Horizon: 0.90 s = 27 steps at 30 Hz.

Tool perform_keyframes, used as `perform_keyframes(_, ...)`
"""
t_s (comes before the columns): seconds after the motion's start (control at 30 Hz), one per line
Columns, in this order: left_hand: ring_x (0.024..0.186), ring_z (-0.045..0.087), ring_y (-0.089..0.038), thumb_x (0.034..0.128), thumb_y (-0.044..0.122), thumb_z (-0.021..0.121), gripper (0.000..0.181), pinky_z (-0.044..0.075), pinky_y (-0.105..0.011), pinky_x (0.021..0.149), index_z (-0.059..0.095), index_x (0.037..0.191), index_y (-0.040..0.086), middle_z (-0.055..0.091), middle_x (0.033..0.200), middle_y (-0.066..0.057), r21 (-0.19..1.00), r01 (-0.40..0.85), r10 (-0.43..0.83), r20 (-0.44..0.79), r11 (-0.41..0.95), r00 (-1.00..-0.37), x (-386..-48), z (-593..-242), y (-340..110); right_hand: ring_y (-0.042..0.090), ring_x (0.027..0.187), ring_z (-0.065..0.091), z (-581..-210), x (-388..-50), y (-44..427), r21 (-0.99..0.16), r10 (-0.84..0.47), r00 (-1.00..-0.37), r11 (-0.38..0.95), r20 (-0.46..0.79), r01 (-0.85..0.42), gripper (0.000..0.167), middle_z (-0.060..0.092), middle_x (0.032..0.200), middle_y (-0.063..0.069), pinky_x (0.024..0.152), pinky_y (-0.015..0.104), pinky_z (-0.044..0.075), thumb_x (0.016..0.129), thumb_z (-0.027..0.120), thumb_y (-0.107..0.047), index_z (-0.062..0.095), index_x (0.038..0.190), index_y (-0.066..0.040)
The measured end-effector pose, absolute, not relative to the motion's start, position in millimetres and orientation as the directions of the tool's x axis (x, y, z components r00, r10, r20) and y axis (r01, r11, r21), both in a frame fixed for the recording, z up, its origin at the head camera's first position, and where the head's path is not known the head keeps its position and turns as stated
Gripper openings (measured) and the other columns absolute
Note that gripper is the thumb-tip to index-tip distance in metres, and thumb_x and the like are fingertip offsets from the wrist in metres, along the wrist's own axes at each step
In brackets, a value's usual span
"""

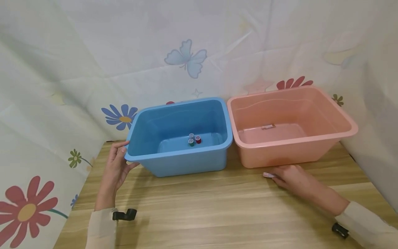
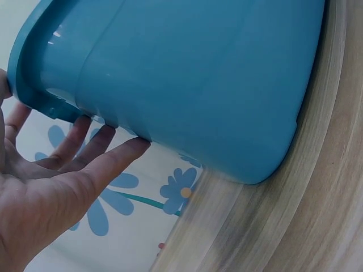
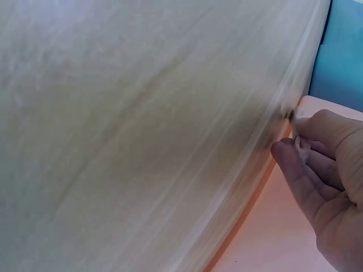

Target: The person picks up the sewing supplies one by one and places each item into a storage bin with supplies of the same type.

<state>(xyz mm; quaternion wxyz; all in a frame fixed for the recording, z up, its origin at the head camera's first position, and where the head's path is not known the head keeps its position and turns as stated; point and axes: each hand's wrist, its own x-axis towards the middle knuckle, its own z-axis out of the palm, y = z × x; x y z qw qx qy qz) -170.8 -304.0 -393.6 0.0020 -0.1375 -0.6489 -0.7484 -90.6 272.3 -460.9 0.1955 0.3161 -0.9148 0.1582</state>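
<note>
My left hand (image 1: 117, 166) holds the left rim of a blue plastic basin (image 1: 183, 165). In the left wrist view, its fingers touch the basin wall (image 2: 187, 73) below the rim. Inside the basin lie three small round capped pieces: one green (image 1: 191, 142), one red (image 1: 198, 139) and one whitish (image 1: 191, 136). Just in front of a pink basin (image 1: 280, 154), my right hand (image 1: 292, 177) pinches a small flat whitish-pink piece (image 1: 268, 175) low over the table. Its exact kind cannot be told. A similar small flat piece (image 1: 268, 127) lies inside the pink basin.
The two basins stand side by side, rims nearly touching, at the back of a wood-grain table (image 1: 199, 211). Behind them hangs a pale curtain (image 1: 133, 45) printed with flowers and a butterfly. Black bands with small mounts (image 1: 124, 215) circle both sleeves.
</note>
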Motion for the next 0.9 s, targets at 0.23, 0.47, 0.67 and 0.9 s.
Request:
perform_keyframes(0.23, 0.135, 0.045, -0.032, 0.1114, 0.020, 0.040, 0.032, 0.060, -0.042, 0.084, 0.039, 0.142, 0.008, 0.032, 0.152, -0.010, 0.974, 0.172, 0.159, 0.196, -0.149, -0.968, -172.8, -393.5, -302.6, 0.012, 0.062, 0.062, -457.1, -88.0, 274.9, -0.182, -0.519, -0.747, 0.758, 0.415, -0.627, 0.020, 0.062, 0.068, -0.005, 0.051, 0.035, 0.052, 0.076, 0.087, -0.008, 0.068, 0.079, -0.014)
perform_keyframes(0.47, 0.135, 0.044, -0.032, 0.1114, 0.020, 0.040, 0.031, 0.060, -0.042, 0.084, 0.041, 0.141, 0.010, 0.031, 0.152, -0.008, 0.972, 0.176, 0.169, 0.202, -0.155, -0.965, -171.7, -393.0, -303.3, 0.006, 0.064, 0.060, -458.4, -89.3, 274.5, -0.231, -0.513, -0.750, 0.738, 0.417, -0.634, 0.017, 0.061, 0.068, -0.012, 0.053, 0.031, 0.051, 0.078, 0.088, -0.013, 0.073, 0.082, -0.020)
perform_keyframes(0.67, 0.135, 0.045, -0.032, 0.1113, 0.021, 0.041, 0.030, 0.060, -0.042, 0.084, 0.042, 0.140, 0.011, 0.031, 0.152, -0.008, 0.976, 0.167, 0.158, 0.189, -0.140, -0.969, -170.9, -392.5, -303.1, 0.009, 0.072, 0.063, -464.0, -90.3, 275.1, -0.265, -0.508, -0.737, 0.711, 0.446, -0.651, 0.025, 0.069, 0.081, -0.006, 0.058, 0.031, 0.053, 0.071, 0.091, -0.006, 0.078, 0.089, -0.016)
perform_keyframes(0.9, 0.136, 0.042, -0.035, 0.1113, 0.023, 0.041, 0.031, 0.060, -0.042, 0.084, 0.042, 0.140, 0.012, 0.030, 0.153, -0.008, 0.981, 0.150, 0.139, 0.167, -0.124, -0.976, -170.5, -391.9, -302.2, 0.009, 0.077, 0.062, -462.9, -91.9, 275.2, -0.313, -0.500, -0.763, 0.708, 0.409, -0.632, 0.030, 0.071, 0.086, -0.010, 0.062, 0.029, 0.053, 0.068, 0.093, -0.004, 0.080, 0.090, -0.019)
